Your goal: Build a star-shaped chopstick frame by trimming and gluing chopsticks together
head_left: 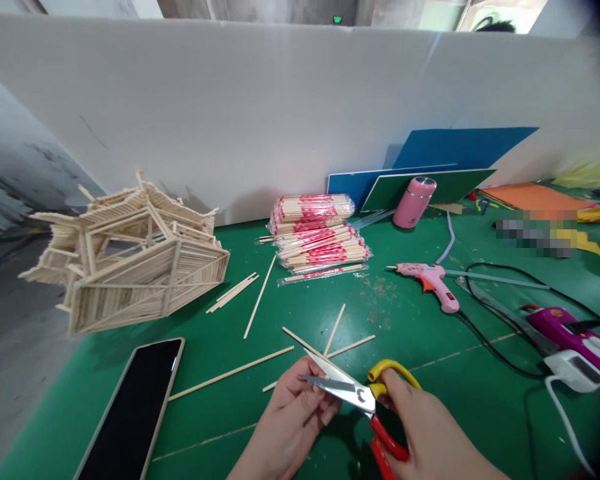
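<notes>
My right hand [420,420] grips scissors [363,398] with one yellow and one red handle. Their blades are parted and point left, over the fingers of my left hand [297,407]. Those fingers are pinched together below the blades; whatever sits between them is too hidden to make out. Around and behind the blades, several thin wooden sticks [335,328] lie crossed on the green table [220,427]. One longer stick [235,371] reaches left to the phone.
Left stands a wooden stick model house [145,267], with a dark-screened phone [135,407] in front. Behind are wrapped chopstick bundles [320,233] and a pink bottle [414,203]. At right lie a pink glue gun [433,283], its black cord and a magenta device [575,337].
</notes>
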A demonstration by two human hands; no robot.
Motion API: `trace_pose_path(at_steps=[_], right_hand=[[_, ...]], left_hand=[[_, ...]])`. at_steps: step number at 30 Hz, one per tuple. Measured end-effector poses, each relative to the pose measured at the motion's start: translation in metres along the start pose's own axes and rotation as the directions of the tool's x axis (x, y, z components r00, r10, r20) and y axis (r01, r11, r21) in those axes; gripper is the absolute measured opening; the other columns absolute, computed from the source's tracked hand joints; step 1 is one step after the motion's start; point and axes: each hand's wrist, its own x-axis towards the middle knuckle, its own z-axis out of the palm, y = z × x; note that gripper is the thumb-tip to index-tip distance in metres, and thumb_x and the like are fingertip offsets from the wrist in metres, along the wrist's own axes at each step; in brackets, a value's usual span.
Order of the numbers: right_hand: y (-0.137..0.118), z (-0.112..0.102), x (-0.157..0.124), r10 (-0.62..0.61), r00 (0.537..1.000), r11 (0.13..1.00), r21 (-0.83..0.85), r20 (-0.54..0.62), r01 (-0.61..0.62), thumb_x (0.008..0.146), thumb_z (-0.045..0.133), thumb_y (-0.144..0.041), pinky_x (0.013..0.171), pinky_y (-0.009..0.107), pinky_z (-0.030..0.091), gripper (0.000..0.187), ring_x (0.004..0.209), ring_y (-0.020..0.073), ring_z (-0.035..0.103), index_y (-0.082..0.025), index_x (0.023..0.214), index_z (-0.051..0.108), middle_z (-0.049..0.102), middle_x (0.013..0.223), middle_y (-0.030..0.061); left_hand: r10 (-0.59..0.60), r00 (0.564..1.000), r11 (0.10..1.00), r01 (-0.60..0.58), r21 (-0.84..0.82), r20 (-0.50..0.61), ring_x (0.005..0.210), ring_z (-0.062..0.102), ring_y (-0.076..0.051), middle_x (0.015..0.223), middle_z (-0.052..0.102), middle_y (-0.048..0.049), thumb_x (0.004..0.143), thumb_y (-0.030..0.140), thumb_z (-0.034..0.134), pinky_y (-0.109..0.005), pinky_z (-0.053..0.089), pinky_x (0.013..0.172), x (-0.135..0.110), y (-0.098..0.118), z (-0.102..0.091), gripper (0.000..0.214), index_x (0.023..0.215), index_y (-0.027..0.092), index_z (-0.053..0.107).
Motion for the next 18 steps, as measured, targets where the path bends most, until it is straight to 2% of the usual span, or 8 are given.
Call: trace_pose_path(at_steps=[3,7,18], right_hand=[[-0.0027,-0.0016,-0.0002,0.008,1.0,1.0,-0.003,0.001,-0.008,0.058,0.052,-0.024,0.055,0.028,0.044,0.031,0.066,0.0218,0.059,-0.017,0.087,0.044,0.063,0.08,0.0086],[-0.004,-0.0023,-0.0015,0.01,1.0,1.0,-0.012,-0.009,-0.01,0.062,0.055,-0.034,0.053,0.027,0.044,0.036,0.069,0.0221,0.06,-0.018,0.092,0.044,0.063,0.081,0.0074],[-0.0057,-0.0027,-0.0014,0.042,0.999,0.998,-0.047,-0.016,-0.042,0.059,0.06,-0.042,0.052,0.027,0.044,0.043,0.064,0.021,0.059,-0.018,0.091,0.045,0.064,0.078,0.0074]], left_hand=[[0.014,1.0,1.0,-0.014,0.002,0.004,0.051,0.04,-0.005,0.055,0.047,0.0028,0.066,0.021,0.068,-0.017,0.034,0.052,0.0007,0.0,-0.0005,0.014,0.064,0.014,0.056],[0.046,0.999,0.999,-0.046,0.012,-0.005,0.052,0.042,-0.006,0.056,0.048,0.0024,0.066,0.024,0.068,-0.018,0.033,0.052,0.0014,0.0,0.0006,0.015,0.064,0.014,0.057],[0.087,0.996,0.996,-0.087,0.026,0.004,0.053,0.045,-0.007,0.058,0.052,0.0015,0.067,0.023,0.067,-0.018,0.034,0.052,0.0022,-0.0005,-0.0011,0.013,0.065,0.014,0.058]])
